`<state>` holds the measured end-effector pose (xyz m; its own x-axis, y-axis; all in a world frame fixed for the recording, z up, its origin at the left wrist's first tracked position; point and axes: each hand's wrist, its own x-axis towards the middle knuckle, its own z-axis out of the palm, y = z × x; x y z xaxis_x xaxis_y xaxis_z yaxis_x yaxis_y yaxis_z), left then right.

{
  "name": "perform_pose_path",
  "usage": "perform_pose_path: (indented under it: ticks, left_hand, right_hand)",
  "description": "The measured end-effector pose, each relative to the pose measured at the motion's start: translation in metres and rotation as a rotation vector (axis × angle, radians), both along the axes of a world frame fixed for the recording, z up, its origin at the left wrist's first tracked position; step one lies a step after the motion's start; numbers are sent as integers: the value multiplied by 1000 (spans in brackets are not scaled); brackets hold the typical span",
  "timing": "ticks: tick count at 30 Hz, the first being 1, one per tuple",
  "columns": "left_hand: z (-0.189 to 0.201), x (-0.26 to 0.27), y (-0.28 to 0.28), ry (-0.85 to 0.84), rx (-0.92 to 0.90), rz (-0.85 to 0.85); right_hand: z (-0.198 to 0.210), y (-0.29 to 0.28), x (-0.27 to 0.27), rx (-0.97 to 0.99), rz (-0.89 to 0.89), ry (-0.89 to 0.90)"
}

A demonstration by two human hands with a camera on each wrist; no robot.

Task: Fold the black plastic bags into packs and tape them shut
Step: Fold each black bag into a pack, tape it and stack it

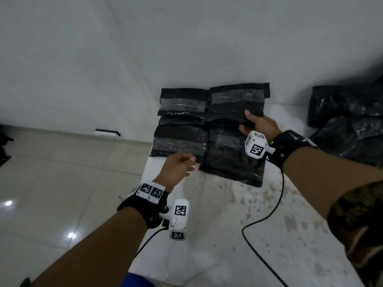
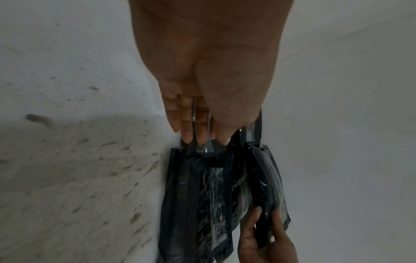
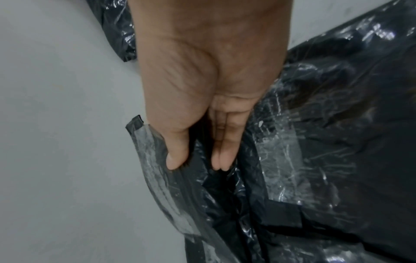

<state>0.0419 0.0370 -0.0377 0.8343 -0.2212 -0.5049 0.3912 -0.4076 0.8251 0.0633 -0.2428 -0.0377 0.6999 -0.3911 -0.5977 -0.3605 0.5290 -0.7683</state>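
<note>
Gripping the far right pack (image 1: 234, 104) between thumb and fingers, the right hand (image 1: 260, 125) lifts its edge; the left hand (image 1: 178, 166) pinches the near left pack (image 1: 178, 140) on the bench (image 1: 228, 224).

A stained white table (image 1: 259, 235) carries taped black packs (image 1: 180, 141) and a cable (image 1: 267, 216).
</note>
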Motion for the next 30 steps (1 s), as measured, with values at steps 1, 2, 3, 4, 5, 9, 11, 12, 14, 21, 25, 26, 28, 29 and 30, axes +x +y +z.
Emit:
perform_pose_path:
  ticks: [1, 2, 3, 4, 5, 9, 11, 12, 14, 21, 25, 26, 28, 29, 30]
  left_hand:
    - [-1, 3, 3, 5, 1, -6]
    - [-2, 7, 6, 11, 1, -9]
    - [-3, 10, 8, 17, 0, -10]
    - [-3, 13, 10, 21, -1, -9]
    - [-3, 15, 12, 24, -1, -8]
    - [-3, 20, 14, 35, -8, -9]
    - [0, 21, 10, 37, -11, -18]
    - [2, 21, 6, 37, -15, -24]
    - [9, 22, -5, 30, -25, -33]
    - [32, 19, -67, -19, -65, -87]
    - [33, 5, -103, -39, -39, -98]
    - [35, 0, -111, -44, -31, -100]
    - [38, -10, -126, -55, -17, -98]
    - [40, -15, -132, -61, -11, -92]
    - [41, -20, -136, -64, -7, -88]
  right_hand:
    - [-3, 0, 5, -33, 9, 31]
    - [-5, 2, 10, -59, 16, 60]
    - [-8, 2, 12, -78, 15, 80]
    - [-11, 3, 14, -90, 12, 90]
    - [-12, 5, 15, -108, 9, 95]
    - [-13, 11, 15, -192, -42, 89]
    - [-11, 13, 11, -227, -50, 77]
    - [-9, 12, 8, -249, -47, 80]
    - [-4, 9, -1, -335, -35, 102]
    - [-8, -33, -53, -427, -77, 217]
    - [-10, -79, -93, -486, -70, 259]
    - [-9, -91, -99, -569, -45, 276]
    - [-4, -117, -109, -910, 84, 340]
    - [1, -129, -111, -1085, 158, 350]
    - [9, -136, -110, -1234, 226, 322]
